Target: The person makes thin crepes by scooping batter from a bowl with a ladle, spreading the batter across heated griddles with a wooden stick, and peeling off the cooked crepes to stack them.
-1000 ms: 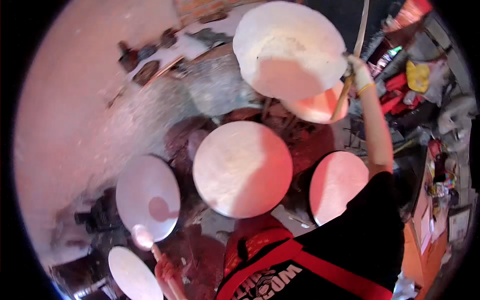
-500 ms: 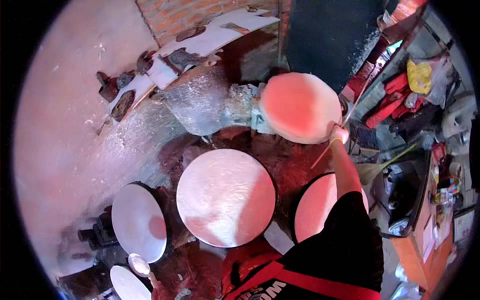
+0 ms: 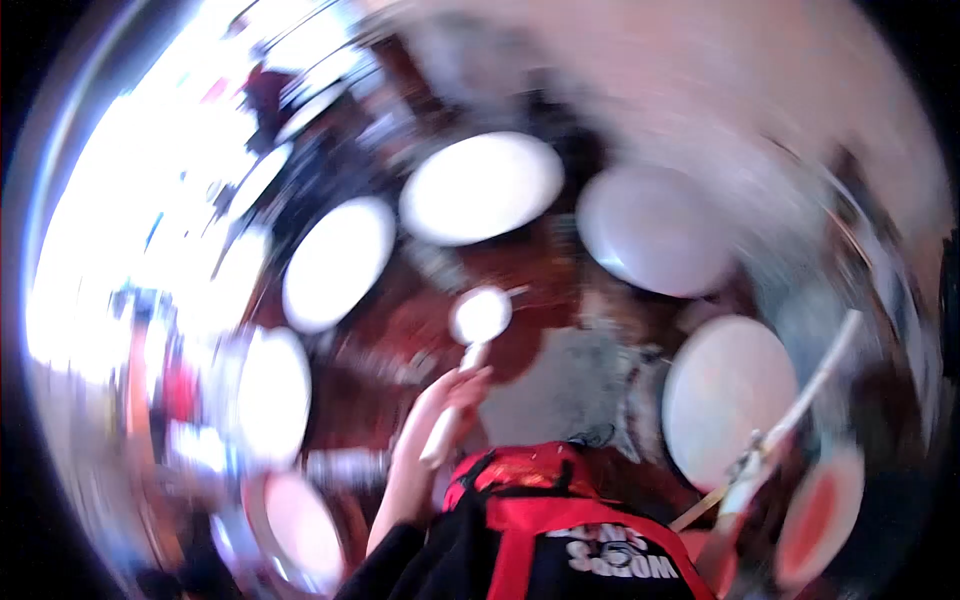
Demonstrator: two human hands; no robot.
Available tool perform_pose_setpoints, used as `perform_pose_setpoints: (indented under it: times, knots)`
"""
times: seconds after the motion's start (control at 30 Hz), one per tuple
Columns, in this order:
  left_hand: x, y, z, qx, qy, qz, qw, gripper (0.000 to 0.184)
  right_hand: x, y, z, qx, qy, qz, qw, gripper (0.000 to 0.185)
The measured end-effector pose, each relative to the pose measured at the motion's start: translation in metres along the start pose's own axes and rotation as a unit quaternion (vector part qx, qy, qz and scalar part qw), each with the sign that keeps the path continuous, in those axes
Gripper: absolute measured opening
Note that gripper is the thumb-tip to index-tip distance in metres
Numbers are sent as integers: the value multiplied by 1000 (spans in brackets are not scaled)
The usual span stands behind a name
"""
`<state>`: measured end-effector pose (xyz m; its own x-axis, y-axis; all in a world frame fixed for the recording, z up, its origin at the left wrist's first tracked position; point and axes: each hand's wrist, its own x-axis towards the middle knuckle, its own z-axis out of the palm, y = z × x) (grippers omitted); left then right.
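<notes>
Blurred by motion, the view shows my left hand (image 3: 452, 402) wrapped round the pale handle of a ladle-like tool (image 3: 481, 316). Its round white head points away from me, above the dark reddish floor; whether it is flat or hollow I cannot tell. At the right, my right hand (image 3: 742, 482) is closed on a long thin stick (image 3: 822, 372), which slants up and outward. Just behind that hand stands a large round white-topped surface (image 3: 728, 395).
More round white tops form a ring: one at the back (image 3: 482, 188), one at back left (image 3: 340, 264), one at back right (image 3: 652, 230), one at left (image 3: 275, 395). A pale wall (image 3: 720, 80) curves behind. Bright light floods the left side, where a distant person (image 3: 267, 95) appears.
The view has swung left, away from the brick wall and shelf. My right arm, earlier stretched out over a round top with the stick, is now low at the right. The tool is now central.
</notes>
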<state>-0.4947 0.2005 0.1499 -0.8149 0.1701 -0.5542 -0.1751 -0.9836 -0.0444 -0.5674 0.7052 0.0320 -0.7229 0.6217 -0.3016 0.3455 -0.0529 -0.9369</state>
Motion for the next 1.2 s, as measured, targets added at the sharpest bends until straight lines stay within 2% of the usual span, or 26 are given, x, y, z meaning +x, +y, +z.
perform_pose_setpoints:
  times: [0.03, 0.07, 0.1, 0.13, 0.2, 0.3, 0.4, 0.43, 0.47, 0.5, 0.53, 0.57, 0.67, 0.7, 0.73, 0.77, 0.8, 0.87, 0.93, 0.97, 1.03, 1.07, 1.1, 1.13, 1.17, 1.2]
  knots:
    - [-23, 10, -20, -80, -20, -6, 997, 24, 31, 52, 25, 209, -270, 193, 920, 25]
    - [-42, 23, -54, -138, -34, -3, 990, 17, 31, 85, 80, 189, -401, 264, 857, 28]
    - [-71, 32, -81, -167, -55, 25, 984, 13, -73, 37, 146, -65, -410, 51, 908, 33]
    - [-83, 48, -102, -200, -85, 49, 975, 12, -141, 3, 203, -94, -525, -40, 845, 38]
    - [-145, 68, -149, -135, -8, 213, 968, 10, -263, -14, 262, -165, -682, -100, 706, 40]
    - [-228, 92, -272, -60, 166, 400, 899, 8, -410, 11, 315, -310, -822, -29, 476, 45]
    - [-320, 109, -398, -105, 292, 503, 806, 9, -564, 57, 334, -419, -839, 44, 345, 46]
    - [-343, 110, -449, -123, 346, 515, 775, 8, -600, 88, 342, -416, -864, -5, 284, 46]
    - [-371, 108, -484, -156, 400, 527, 733, 7, -650, 97, 342, -444, -858, -1, 258, 45]
    - [-405, 104, -502, -108, 471, 524, 702, 8, -686, 106, 344, -460, -852, -14, 248, 45]
    - [-434, 96, -513, -49, 545, 533, 645, 11, -717, 117, 343, -469, -850, -32, 239, 44]
    - [-460, 88, -527, 57, 674, 441, 590, 22, -743, 123, 340, -452, -860, -89, 220, 45]
    - [-514, 78, -555, 357, 836, 280, 310, 54, -797, 150, 340, -394, -873, -235, 166, 46]
    - [-528, 79, -572, 431, 805, 259, 315, 60, -805, 166, 339, -376, -874, -263, 158, 46]
    - [-536, 85, -588, 487, 768, 179, 377, 60, -810, 175, 335, -360, -874, -290, 151, 47]
    - [-537, 86, -616, 579, 712, 172, 359, 60, -824, 178, 331, -419, -855, -278, 125, 47]
    - [-543, 88, -629, 665, 647, 164, 335, 60, -825, 187, 328, -398, -859, -310, 90, 50]
    - [-568, 98, -639, 780, 567, 142, 222, 54, -824, 213, 329, -340, -863, -373, 26, 54]
    - [-589, 115, -637, 766, 585, 134, 231, 55, -836, 220, 328, -335, -836, -432, -42, 70]
    - [-585, 116, -652, 725, 629, 178, 219, 46, -849, 225, 326, -319, -832, -451, -41, 66]
    - [-502, 111, -719, 457, 754, 331, 336, 40, -875, 246, 321, -314, -819, -478, -32, 61]
    - [-483, 126, -702, 316, 749, 351, 464, 35, -885, 269, 321, -325, -810, -487, -25, 61]
    - [-465, 141, -682, 149, 738, 361, 550, 32, -893, 289, 321, -335, -801, -496, -18, 60]
    - [-470, 167, -632, -13, 652, 313, 690, 33, -903, 304, 320, -396, -758, -517, -30, 59]
    - [-453, 177, -646, -277, 420, 396, 768, 27, -890, 327, 324, -388, -762, -518, -28, 60]
    - [-450, 188, -646, -502, 130, 427, 741, 25, -885, 336, 325, -379, -765, -520, -25, 60]
